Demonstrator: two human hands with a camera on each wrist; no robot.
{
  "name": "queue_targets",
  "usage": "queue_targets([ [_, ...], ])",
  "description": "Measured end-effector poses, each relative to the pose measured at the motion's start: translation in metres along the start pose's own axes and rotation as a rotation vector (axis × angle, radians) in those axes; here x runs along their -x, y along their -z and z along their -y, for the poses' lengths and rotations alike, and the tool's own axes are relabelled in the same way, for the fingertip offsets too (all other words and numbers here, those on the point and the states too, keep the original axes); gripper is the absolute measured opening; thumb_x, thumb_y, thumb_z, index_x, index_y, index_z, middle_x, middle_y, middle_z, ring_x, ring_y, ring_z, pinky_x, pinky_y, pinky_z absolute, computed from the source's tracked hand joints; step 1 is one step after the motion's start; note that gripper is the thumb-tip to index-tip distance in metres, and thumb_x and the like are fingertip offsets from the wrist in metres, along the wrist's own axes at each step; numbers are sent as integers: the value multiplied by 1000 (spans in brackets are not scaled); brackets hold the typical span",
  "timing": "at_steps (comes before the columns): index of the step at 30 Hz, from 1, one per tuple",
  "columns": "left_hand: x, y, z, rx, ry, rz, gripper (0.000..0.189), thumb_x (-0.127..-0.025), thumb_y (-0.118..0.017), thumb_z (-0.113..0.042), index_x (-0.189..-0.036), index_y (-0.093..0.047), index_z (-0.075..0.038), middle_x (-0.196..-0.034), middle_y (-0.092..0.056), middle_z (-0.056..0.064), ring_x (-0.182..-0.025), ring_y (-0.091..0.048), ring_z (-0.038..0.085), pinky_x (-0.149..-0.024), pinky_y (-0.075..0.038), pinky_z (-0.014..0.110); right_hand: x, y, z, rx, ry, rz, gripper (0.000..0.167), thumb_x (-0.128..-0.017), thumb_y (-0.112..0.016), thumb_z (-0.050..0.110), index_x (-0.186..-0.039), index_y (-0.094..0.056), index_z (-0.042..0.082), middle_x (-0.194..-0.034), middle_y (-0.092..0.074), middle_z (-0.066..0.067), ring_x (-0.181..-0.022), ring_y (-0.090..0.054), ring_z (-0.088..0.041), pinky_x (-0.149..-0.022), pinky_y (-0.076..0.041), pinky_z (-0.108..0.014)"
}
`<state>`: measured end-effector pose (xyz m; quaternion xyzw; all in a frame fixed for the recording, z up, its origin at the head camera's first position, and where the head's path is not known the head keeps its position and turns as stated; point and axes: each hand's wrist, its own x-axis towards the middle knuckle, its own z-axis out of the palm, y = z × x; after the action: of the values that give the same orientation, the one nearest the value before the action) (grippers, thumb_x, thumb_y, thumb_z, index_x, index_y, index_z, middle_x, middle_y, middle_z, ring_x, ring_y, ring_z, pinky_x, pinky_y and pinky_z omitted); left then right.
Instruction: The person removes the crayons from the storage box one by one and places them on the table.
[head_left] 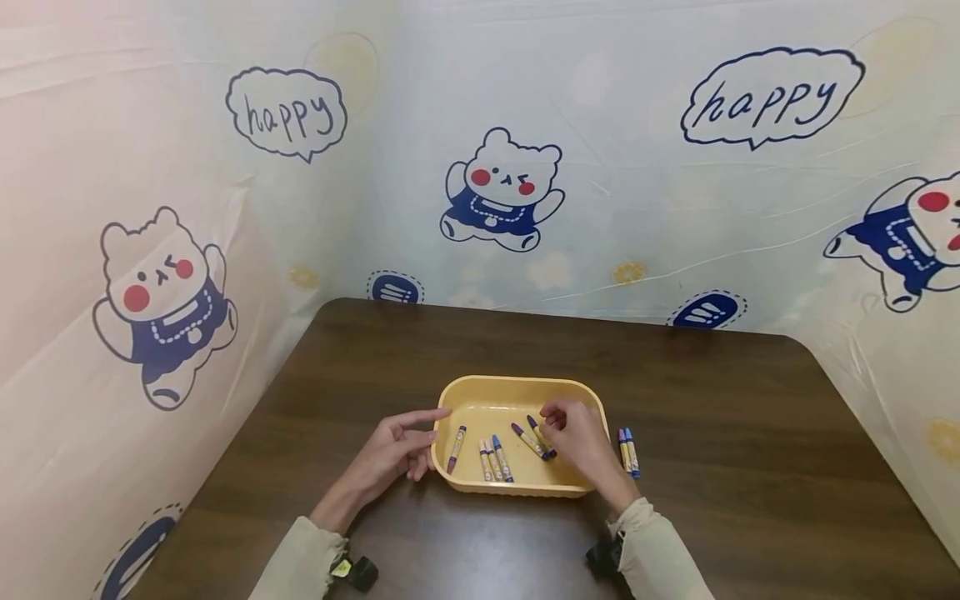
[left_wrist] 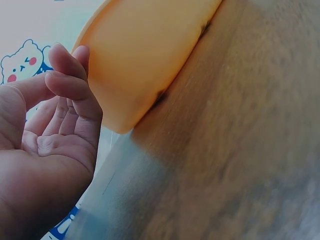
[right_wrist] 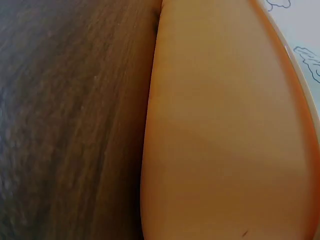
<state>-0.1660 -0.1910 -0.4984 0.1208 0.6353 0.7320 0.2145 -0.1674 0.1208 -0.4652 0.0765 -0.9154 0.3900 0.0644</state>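
A yellow plastic tray [head_left: 517,490] holds several crayons. My left hand [head_left: 392,454] is at its left end, with loosely bent fingers touching the rim. In the left wrist view, the fingertips of the left hand [left_wrist: 65,110] meet the tray's wall [left_wrist: 135,55]. Over the right part of the tray is my right hand [head_left: 581,437], its fingers bent close to a dark-tipped crayon [head_left: 538,432]; whether they pinch anything is hidden. A purple-tipped crayon [head_left: 528,440] lies beside that one. The right wrist view has only the tray's outer wall [right_wrist: 225,115], no hand.
Inside the tray, one crayon [head_left: 456,450] lies at the left and a blue crayon [head_left: 502,458] lies with two pale ones [head_left: 490,461]. Two crayons [head_left: 628,452] rest on the brown table [head_left: 720,467] right of the tray. A printed curtain [head_left: 600,225] stands behind.
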Motion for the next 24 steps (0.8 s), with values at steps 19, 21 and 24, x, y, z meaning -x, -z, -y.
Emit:
queue_targets([
  [19,1,0,2,40,12,-16,53,-98,-64,-16,-145,-47,1,-66,-65,5,-50,-55,13,-48,-47,22,3,-6,5,191,-79,99,14,-88,-70,3,-101,-69,-2,-74,-61,-4,-60,-54,-12,-52,-45,-25],
  [21,1,0,3,49,9,-7,52,-98,-64,-16,-145,-48,0,-66,-65,5,-51,-55,12,-48,-47,22,4,-7,6,204,-84,98,14,-88,-70,4,-101,-69,-1,-73,-60,-3,-59,-53,-12,-50,-43,-25],
  [24,0,0,2,53,5,6,52,-98,-63,-16,-145,-48,0,-66,-65,5,-51,-55,12,-48,-47,22,5,-8,8,245,-47,97,8,-86,-72,3,-94,-69,1,-71,-58,-2,-59,-51,-12,-50,-42,-25],
])
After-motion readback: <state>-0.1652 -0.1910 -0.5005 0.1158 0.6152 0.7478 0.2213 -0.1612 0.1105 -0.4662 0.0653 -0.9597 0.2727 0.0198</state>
